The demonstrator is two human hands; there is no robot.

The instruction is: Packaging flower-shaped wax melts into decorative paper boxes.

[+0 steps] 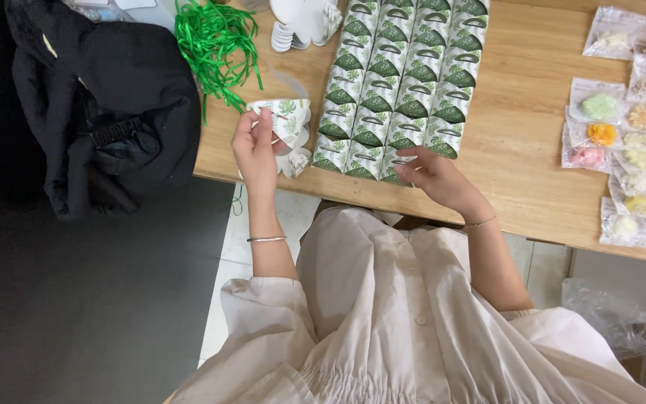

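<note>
Rows of folded leaf-print boxes (401, 82) stand finished; left hand (256, 153) pinches one unfolded box (287, 120), right hand (435, 176) rests loosely open, flat blanks (300, 19) remaining.

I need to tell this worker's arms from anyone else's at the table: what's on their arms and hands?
Both forearms are bare. Loose cream sleeves are pushed up to the elbows. The left hand has a thin silver bangle on its wrist; the right hand has a finer bracelet. No gloves; I can't make out any rings.
</note>
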